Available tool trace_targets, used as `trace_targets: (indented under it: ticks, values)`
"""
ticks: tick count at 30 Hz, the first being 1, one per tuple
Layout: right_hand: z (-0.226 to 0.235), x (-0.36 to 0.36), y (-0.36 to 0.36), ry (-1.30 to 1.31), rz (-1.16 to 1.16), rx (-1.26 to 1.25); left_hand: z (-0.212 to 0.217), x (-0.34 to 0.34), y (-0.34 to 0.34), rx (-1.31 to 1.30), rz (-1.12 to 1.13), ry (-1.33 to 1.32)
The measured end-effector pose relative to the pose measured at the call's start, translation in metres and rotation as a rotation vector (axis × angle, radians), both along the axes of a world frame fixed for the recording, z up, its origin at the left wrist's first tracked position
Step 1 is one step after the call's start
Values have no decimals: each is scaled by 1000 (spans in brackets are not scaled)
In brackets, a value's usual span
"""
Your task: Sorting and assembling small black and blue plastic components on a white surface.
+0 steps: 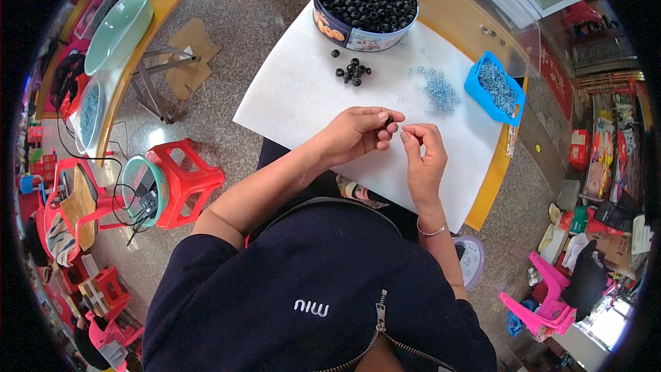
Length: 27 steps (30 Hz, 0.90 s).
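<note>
Over the white sheet (289, 89), my left hand (354, 132) pinches a small black bead (390, 122) between thumb and fingers. Close beside it, my right hand (424, 155) has its thumb and index finger pressed together; whatever is in that pinch is too small to make out. Beyond my hands lies a loose group of black beads (354, 70). To its right, tiny pale blue beads (441, 91) are spread in a patch. A round tin (365, 40) full of black beads stands at the far edge.
A blue plastic tray (482, 98) of tiny blue beads sits at the table's right. Left of me are a red stool (187, 186), a green basket (162, 196) with black cables, and a side table with a pale green basin (118, 31). A pink chair (544, 300) stands at lower right.
</note>
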State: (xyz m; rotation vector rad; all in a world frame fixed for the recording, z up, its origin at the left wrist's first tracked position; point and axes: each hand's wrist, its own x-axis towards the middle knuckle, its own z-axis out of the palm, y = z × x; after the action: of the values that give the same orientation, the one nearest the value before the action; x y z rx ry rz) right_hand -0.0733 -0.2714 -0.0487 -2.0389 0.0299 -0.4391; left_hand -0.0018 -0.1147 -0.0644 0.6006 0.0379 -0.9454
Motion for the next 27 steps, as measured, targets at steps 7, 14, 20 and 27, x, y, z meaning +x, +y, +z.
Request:
trace_targets:
  ticks: [7, 14, 20, 27]
  values:
    - [-3, 0, 0, -20, -17, 6, 6, 0, -1, -70, 105, 115]
    - [-5, -3, -2, -2, -19, -2, 22, -2, 0, -145, 74, 60]
    - [-2, -4, -1, 19, -31, -12, 37, -9, -2, 5, 143, -108]
    - [1, -4, 0, -17, -28, -1, 33, -10, -3, 86, 205, -123]
